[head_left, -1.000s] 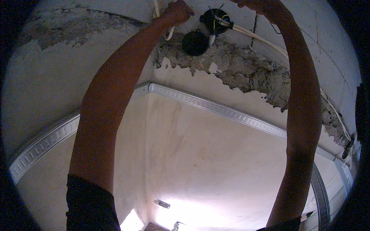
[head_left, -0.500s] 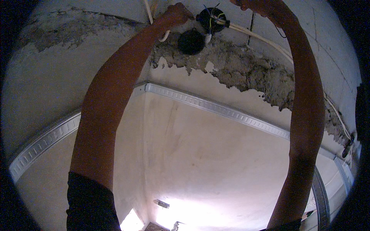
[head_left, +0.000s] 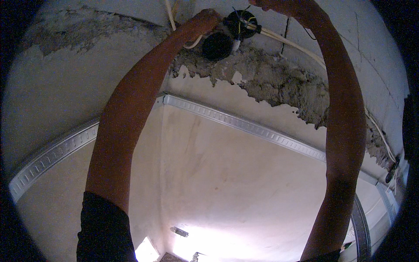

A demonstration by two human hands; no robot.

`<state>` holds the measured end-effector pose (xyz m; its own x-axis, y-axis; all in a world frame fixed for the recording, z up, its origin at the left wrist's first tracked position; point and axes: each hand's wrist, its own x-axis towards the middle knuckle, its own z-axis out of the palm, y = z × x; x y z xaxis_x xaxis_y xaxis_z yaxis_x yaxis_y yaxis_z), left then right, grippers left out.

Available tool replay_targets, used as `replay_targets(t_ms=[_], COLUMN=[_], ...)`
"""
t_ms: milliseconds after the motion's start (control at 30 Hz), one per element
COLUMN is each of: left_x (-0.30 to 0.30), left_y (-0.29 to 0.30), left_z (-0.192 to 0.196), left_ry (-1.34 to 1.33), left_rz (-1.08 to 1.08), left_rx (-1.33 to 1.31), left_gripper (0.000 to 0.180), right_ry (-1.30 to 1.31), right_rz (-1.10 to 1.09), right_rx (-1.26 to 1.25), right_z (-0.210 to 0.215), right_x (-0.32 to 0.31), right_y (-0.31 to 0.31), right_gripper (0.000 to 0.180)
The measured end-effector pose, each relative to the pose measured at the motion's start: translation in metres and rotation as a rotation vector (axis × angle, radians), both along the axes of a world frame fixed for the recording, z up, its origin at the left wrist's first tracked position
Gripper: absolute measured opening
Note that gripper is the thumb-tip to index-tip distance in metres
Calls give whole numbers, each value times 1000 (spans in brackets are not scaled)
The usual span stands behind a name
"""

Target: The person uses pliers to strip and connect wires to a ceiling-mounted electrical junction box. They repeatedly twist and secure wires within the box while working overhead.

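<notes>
Overhead, a round black junction box (head_left: pixel 248 31) sits against the pale ceiling, with thin blue and yellow-green wires (head_left: pixel 238 16) sticking out of it. Its round black lid (head_left: pixel 217 46) hangs open beside it. My left hand (head_left: pixel 210 18) is closed at the box's left side; what its fingers grip is hidden. A white cable (head_left: pixel 194 43) loops out from under that wrist. My right hand (head_left: pixel 292 8) is up at the top edge, right of the box, fingers bent together near a wire's end; I cannot make out what is in them. A small white connector (head_left: pixel 236 45) hangs below the box.
White cables (head_left: pixel 301 47) run from the box to the right, behind my right forearm. Rough bare plaster (head_left: pixel 270 83) borders the ceiling. A perforated metal profile (head_left: pixel 244 122) follows the walls below. Another black fitting with wires (head_left: pixel 391 172) hangs at far right. Bright light falls on the lower wall.
My left hand has shifted slightly right and down, closer against the box, and the white cable loop beneath its wrist shows more. My right hand has moved slightly left.
</notes>
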<state>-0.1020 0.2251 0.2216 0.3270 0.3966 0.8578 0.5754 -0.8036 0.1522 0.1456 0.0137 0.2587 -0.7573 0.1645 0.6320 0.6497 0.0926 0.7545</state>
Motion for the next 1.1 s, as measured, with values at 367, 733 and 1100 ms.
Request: replay_targets(t_ms=[367, 733, 1100], left_x=[-21, 23, 25], left_y=[-37, 63, 61], left_z=[-66, -23, -20], left_ry=[-294, -195, -666], left_rz=[-17, 935, -312], left_rx=[331, 631, -243], left_gripper=[31, 29, 17], right_ry=[356, 254, 686], right_rz=[503, 98, 210], right_rx=[-571, -205, -675], right_z=[26, 35, 25], right_x=[-13, -55, -39], right_y=[38, 49, 55], right_gripper=[41, 24, 28])
